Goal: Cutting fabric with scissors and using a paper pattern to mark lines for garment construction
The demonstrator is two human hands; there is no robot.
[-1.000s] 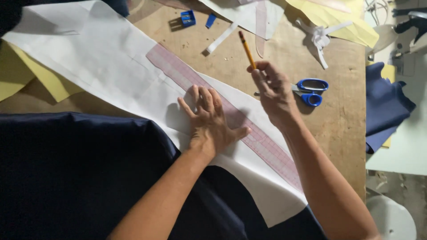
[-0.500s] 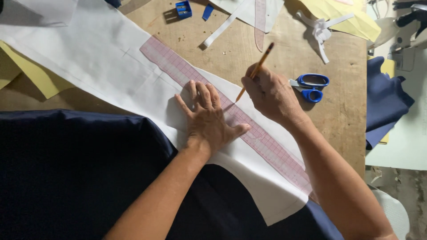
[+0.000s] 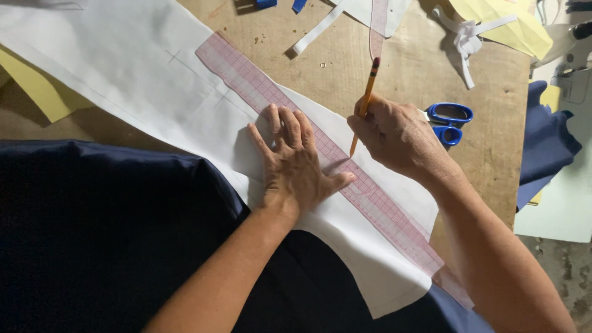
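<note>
My left hand (image 3: pixel 295 161) lies flat with fingers spread on a long clear ruler with a red grid (image 3: pixel 246 77), pressing it onto a white paper pattern piece (image 3: pixel 129 80). The ruler runs diagonally from upper left to lower right. My right hand (image 3: pixel 398 135) grips an orange pencil (image 3: pixel 365 102), its tip touching the paper at the ruler's far edge. The paper overlies dark navy fabric (image 3: pixel 92 234) that covers the lower left.
Blue-handled scissors (image 3: pixel 449 118) lie on the wooden table (image 3: pixel 487 154) just right of my right hand. White paper strips (image 3: pixel 317 28), yellow paper (image 3: pixel 512 28) and a blue cloth (image 3: pixel 546 145) sit toward the back and right edge. Another yellow sheet (image 3: pixel 37 89) pokes out at left.
My right hand has swung the pencil from upright and off the paper down to the ruler's edge. The left hand stays pressed on the ruler.
</note>
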